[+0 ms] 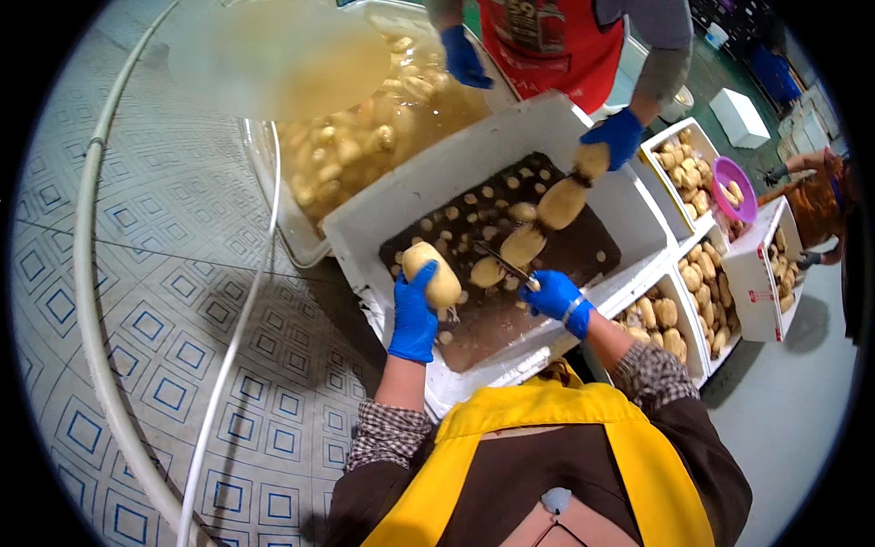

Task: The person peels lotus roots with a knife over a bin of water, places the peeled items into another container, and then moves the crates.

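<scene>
Over the white tray (pixel 547 123), two blue-gloved hands of the wearer are seen, plus two more blue-gloved hands of a person in a red apron opposite.

Left hand (pixel 415 314): fingers closed round one pale peeled root piece (pixel 436 273), held upright just above the dark wet tray floor (pixel 497 314), near the tray's front-left corner.

Right hand (pixel 554 296): fingers wrapped tight on one knife (pixel 506 264); blade is pointed up-left and is touching the near end of a linked root (pixel 538 223).

Linked root: about four segments are counted, strung diagonally across the tray. Far end is gripped by the opposite person's gloved hand (pixel 615 137); their other hand (pixel 463 59) is at the rim of a clear tub (pixel 292 223).

Tray floor is dotted with many small round cut slices; exact count cannot be told.

Clear tub behind the tray is filled with peeled pieces in murky water.

Four white crates (pixel 697 360) of peeled roots are counted to the right; one pink bowl (pixel 734 187) is resting on them.

Two white hoses (pixel 91 273) are run across the tiled floor (pixel 173 182) at left.
</scene>
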### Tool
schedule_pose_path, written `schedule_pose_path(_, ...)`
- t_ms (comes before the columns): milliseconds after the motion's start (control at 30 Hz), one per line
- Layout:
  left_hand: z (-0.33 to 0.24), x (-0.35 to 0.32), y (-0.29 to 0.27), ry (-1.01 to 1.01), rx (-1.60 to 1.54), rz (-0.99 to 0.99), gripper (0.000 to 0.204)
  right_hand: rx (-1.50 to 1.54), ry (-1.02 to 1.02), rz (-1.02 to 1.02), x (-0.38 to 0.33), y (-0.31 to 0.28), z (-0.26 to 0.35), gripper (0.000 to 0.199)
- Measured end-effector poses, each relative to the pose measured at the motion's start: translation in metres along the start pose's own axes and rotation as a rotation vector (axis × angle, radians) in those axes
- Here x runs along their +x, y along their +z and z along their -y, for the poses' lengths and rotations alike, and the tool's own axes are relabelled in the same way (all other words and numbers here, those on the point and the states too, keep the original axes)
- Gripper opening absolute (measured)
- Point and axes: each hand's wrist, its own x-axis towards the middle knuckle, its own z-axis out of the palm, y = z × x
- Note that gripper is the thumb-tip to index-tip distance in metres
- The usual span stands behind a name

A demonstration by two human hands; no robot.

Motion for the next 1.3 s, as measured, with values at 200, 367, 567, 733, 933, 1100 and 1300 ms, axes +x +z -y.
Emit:
schedule_pose_path(200, -0.05, 0.073, -0.023, 0.085, -0.137, 0.165, 0.049, -0.023, -0.327, -0.252, -0.028, -0.009, -0.018, 0.021)
schedule_pose_path(367, -0.136, 0.155, -0.03, 0.055, -0.483, 0.137, 0.045, 0.07, -0.395, -0.459, -0.052, -0.027, -0.018, 0.019)
schedule_pose_path(567, -0.145, 0.199, -0.002, -0.025, -0.362, 0.348, 0.035, 0.33, -0.407, -0.606, -0.057, -0.035, -0.033, 0.018)
schedule_pose_path(733, -0.023, 0.112, 0.064, -0.484, 0.833, 0.831, 0.024, 0.504, -0.381, -0.617, -0.048, -0.033, -0.034, 0.018)
schedule_pose_path(933, 0.126, 0.117, 0.087, 0.393, 2.098, 1.097, 0.05, 0.477, -0.437, -0.649, -0.045, -0.03, -0.046, 0.018)
schedule_pose_path(1100, 0.242, 0.216, 0.096, 0.529, 2.104, 0.954, 0.066, 0.168, -0.355, -0.624, -0.052, -0.047, -0.034, 0.024)
schedule_pose_path(1300, 0.262, 0.218, 0.166, 0.388, 2.304, 0.793, 0.058, 0.0, -0.424, -0.792, -0.057, -0.041, -0.049, 0.019)
